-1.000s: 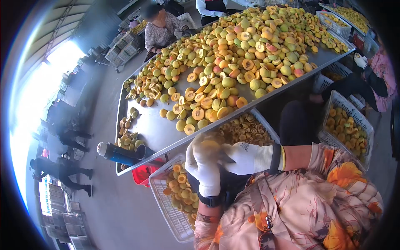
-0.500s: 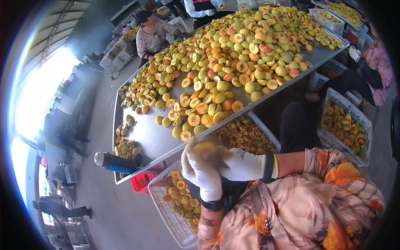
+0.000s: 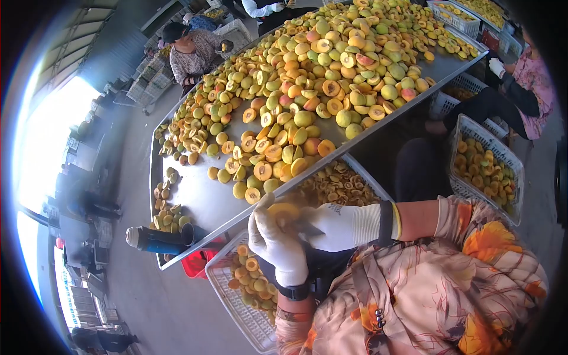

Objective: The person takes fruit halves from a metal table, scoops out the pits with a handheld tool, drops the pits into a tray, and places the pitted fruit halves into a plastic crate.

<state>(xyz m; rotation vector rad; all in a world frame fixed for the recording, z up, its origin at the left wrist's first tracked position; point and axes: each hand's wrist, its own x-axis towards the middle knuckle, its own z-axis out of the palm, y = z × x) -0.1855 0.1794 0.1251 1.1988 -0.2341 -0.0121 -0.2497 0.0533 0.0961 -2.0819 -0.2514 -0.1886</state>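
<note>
In a white glove, my left hand (image 3: 273, 241) is closed around a yellow peach half (image 3: 284, 211), held just over the near edge of the metal table. My right hand (image 3: 337, 226), also gloved, is closed and meets the fruit from the right. Motion blur smears its fingertips, and whatever they grip there cannot be made out. On the metal table (image 3: 204, 192) beyond lies a large heap of halved peaches (image 3: 331, 89), many with the cut face up. Below the hands, a crate (image 3: 349, 183) under the table edge holds brownish peach pieces.
A white crate of peach halves (image 3: 251, 322) stands at my lower left, beside a red container (image 3: 195, 264). A blue flask (image 3: 157, 241) juts from the table's left corner. Another peach crate (image 3: 515, 171) sits at right. Co-workers sit around the table, one in a patterned top (image 3: 192, 56).
The view has shifted slightly, so the table and heap sit a little further left and higher. Both hands stay together at the peach half, which now shows more clearly.
</note>
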